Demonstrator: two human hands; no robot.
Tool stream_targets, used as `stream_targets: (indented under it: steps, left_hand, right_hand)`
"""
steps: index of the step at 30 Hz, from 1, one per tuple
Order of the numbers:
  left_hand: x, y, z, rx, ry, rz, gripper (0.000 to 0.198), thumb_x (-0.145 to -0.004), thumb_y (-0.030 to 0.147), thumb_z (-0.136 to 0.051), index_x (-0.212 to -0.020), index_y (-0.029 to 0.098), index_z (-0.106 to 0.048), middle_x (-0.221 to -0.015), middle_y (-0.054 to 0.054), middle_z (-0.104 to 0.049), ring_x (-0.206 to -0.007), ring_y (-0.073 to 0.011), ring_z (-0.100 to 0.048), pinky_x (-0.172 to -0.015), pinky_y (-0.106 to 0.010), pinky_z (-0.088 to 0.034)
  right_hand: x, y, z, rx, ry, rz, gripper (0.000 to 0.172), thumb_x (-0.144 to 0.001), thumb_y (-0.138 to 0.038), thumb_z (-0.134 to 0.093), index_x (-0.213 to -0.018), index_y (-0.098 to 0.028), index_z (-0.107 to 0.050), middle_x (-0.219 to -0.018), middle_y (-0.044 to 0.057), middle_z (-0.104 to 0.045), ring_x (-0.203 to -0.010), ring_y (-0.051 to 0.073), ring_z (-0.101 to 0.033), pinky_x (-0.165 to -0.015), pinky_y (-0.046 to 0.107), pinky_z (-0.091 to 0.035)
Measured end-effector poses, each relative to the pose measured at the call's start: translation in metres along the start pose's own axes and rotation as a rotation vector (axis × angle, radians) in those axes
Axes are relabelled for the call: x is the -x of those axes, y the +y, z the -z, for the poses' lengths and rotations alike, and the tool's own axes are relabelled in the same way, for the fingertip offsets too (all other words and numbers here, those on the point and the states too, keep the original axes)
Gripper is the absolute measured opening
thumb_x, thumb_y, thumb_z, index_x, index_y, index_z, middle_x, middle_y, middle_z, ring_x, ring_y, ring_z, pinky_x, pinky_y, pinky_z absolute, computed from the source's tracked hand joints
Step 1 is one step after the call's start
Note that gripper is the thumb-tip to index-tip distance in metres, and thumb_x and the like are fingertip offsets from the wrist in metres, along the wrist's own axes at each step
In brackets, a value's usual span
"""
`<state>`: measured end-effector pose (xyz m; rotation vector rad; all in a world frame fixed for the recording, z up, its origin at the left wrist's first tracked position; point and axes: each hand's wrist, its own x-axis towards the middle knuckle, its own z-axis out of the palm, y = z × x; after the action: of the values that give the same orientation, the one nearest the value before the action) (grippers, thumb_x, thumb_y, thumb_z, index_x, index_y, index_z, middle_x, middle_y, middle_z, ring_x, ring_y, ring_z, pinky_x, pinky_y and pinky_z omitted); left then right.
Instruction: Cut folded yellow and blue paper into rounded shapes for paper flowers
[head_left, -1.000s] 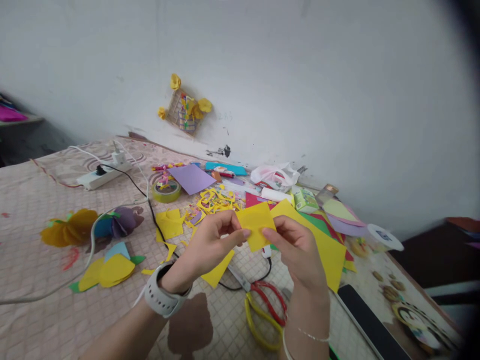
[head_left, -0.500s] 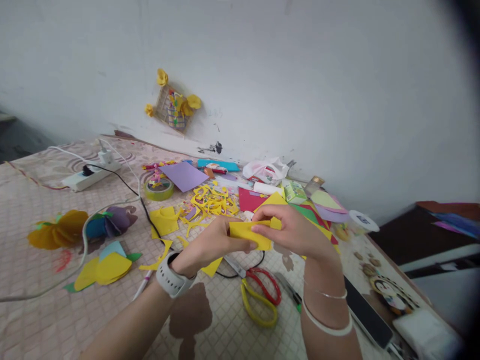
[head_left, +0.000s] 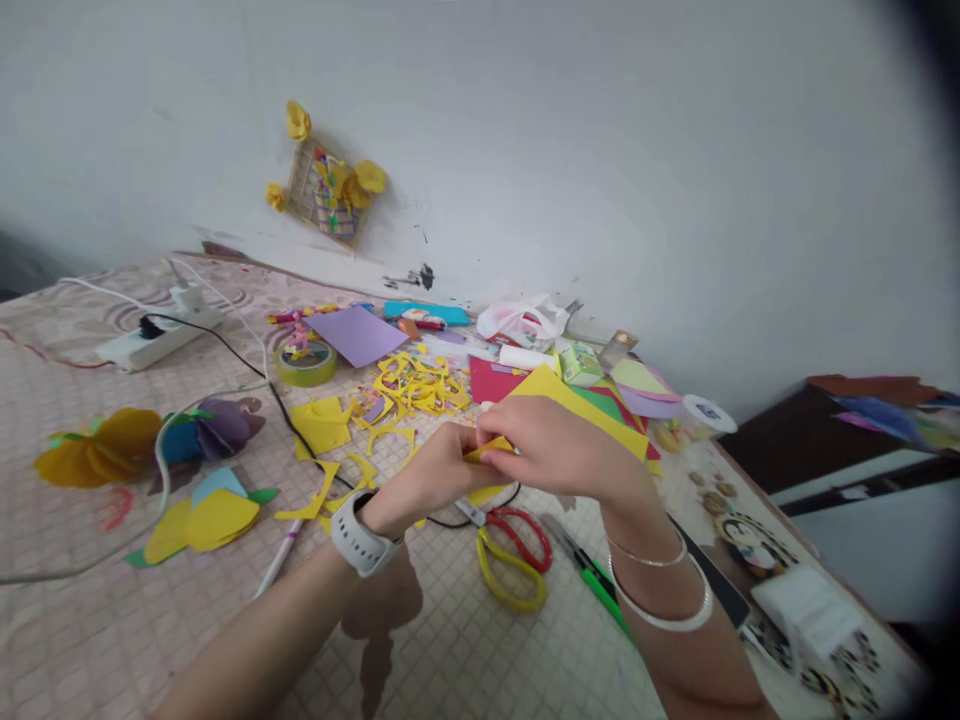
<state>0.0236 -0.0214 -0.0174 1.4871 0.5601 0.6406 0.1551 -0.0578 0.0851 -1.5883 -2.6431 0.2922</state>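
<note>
A piece of yellow paper (head_left: 491,450) is held up over the table between my two hands, mostly hidden by the fingers. My left hand (head_left: 435,470), closed, grips it from the left side. Closed over its right side, my right hand (head_left: 551,445) pinches the paper near the left fingertips. Scissors (head_left: 486,522) with one red and one yellow handle lie just below the hands, their blades partly covered. A green utility knife (head_left: 600,585) rests to the right of them, beside my right forearm. Stacked coloured sheets (head_left: 545,382) lie behind my right hand.
Yellow paper scraps (head_left: 420,385) are heaped behind my hands, near a purple sheet (head_left: 358,335) and a tape roll (head_left: 306,365). Left are paper flowers (head_left: 109,445), yellow petal cut-outs (head_left: 217,518), cables and a power strip (head_left: 161,340). A black phone (head_left: 716,580) lies right.
Both hands have drawn closer together, and the yellow paper, broad and flat before, now shows only as a narrow strip between the fingers. The view has shifted slightly.
</note>
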Motion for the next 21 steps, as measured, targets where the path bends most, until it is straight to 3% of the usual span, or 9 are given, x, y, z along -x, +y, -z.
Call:
stream_targets:
  steps: [3,5,6,7,9,11,13,16,21]
  left_hand:
    - [0.0,0.003,0.005,-0.013,0.047,-0.013,0.015,-0.07,0.027,-0.071,-0.068,0.014,-0.064,-0.058,0.005,-0.051,-0.053,-0.0076,-0.04,-0.052,-0.021,-0.03]
    - [0.002,0.008,0.013,0.003,0.132,-0.006,0.016,-0.074,0.028,-0.07,-0.07,0.015,-0.063,-0.058,0.005,-0.052,-0.051,-0.0076,-0.041,-0.05,-0.021,-0.03]
    - [0.003,0.011,0.017,0.037,0.181,0.001,0.017,-0.076,0.029,-0.07,-0.072,0.015,-0.063,-0.059,0.005,-0.055,-0.051,-0.0079,-0.043,-0.05,-0.021,-0.031]
    - [0.005,0.014,0.021,0.086,0.225,0.005,0.017,-0.076,0.031,-0.071,-0.073,0.015,-0.063,-0.061,0.004,-0.057,-0.052,-0.0082,-0.046,-0.05,-0.021,-0.032]
    - [0.008,0.019,0.027,0.207,0.278,-0.005,0.019,-0.074,0.031,-0.074,-0.076,0.015,-0.063,-0.066,0.003,-0.061,-0.056,-0.0087,-0.05,-0.053,-0.02,-0.036]
    - [0.01,0.023,0.029,0.304,0.288,-0.035,0.02,-0.073,0.031,-0.076,-0.077,0.015,-0.064,-0.069,0.002,-0.063,-0.058,-0.0087,-0.052,-0.055,-0.02,-0.038]
    - [0.013,0.026,0.027,0.362,0.272,-0.05,0.02,-0.072,0.031,-0.076,-0.076,0.015,-0.064,-0.07,0.002,-0.063,-0.059,-0.0087,-0.052,-0.056,-0.02,-0.039]
    - [0.017,0.031,0.022,0.368,0.264,-0.039,0.023,-0.072,0.031,-0.077,-0.071,0.015,-0.061,-0.064,0.003,-0.059,-0.055,-0.0079,-0.049,-0.053,-0.02,-0.036]
    - [0.021,0.037,0.022,0.349,0.281,-0.049,0.023,-0.072,0.033,-0.075,-0.069,0.014,-0.061,-0.062,0.003,-0.057,-0.053,-0.0075,-0.048,-0.052,-0.02,-0.036]
  right_hand:
    - [0.018,0.005,-0.019,-0.184,0.304,-0.122,0.005,-0.088,-0.017,-0.059,-0.087,-0.019,-0.064,-0.086,0.003,-0.069,-0.081,0.017,-0.062,-0.071,0.027,-0.043]
    - [0.036,0.012,-0.045,-0.309,0.572,-0.315,0.013,-0.09,-0.031,-0.059,-0.096,-0.02,-0.062,-0.088,0.003,-0.069,-0.08,0.018,-0.063,-0.072,0.028,-0.046]
    - [0.046,0.016,-0.062,-0.329,0.587,-0.426,0.016,-0.089,-0.034,-0.059,-0.095,-0.019,-0.062,-0.084,0.003,-0.068,-0.076,0.019,-0.063,-0.071,0.03,-0.047]
    - [0.055,0.02,-0.08,-0.34,0.482,-0.499,0.017,-0.088,-0.034,-0.059,-0.094,-0.018,-0.062,-0.081,0.004,-0.067,-0.075,0.021,-0.063,-0.071,0.032,-0.047]
    - [0.071,0.025,-0.117,-0.315,0.171,-0.516,0.021,-0.08,-0.027,-0.065,-0.098,-0.016,-0.065,-0.092,0.01,-0.069,-0.09,0.028,-0.063,-0.081,0.038,-0.047]
    - [0.08,0.028,-0.149,-0.287,0.018,-0.532,0.037,-0.075,-0.022,-0.068,-0.111,-0.014,-0.065,-0.11,0.015,-0.067,-0.107,0.033,-0.059,-0.091,0.042,-0.043]
    - [0.084,0.029,-0.17,-0.301,-0.001,-0.555,0.044,-0.074,-0.018,-0.066,-0.118,-0.013,-0.063,-0.117,0.016,-0.064,-0.114,0.033,-0.056,-0.097,0.041,-0.04]
    - [0.08,0.031,-0.183,-0.338,0.061,-0.611,0.041,-0.069,-0.015,-0.065,-0.11,-0.012,-0.065,-0.114,0.017,-0.065,-0.112,0.034,-0.056,-0.097,0.04,-0.039]
    - [0.08,0.042,-0.191,-0.426,0.116,-0.642,0.019,-0.063,-0.018,-0.064,-0.081,-0.016,-0.06,-0.083,0.012,-0.067,-0.08,0.031,-0.063,-0.073,0.039,-0.047]
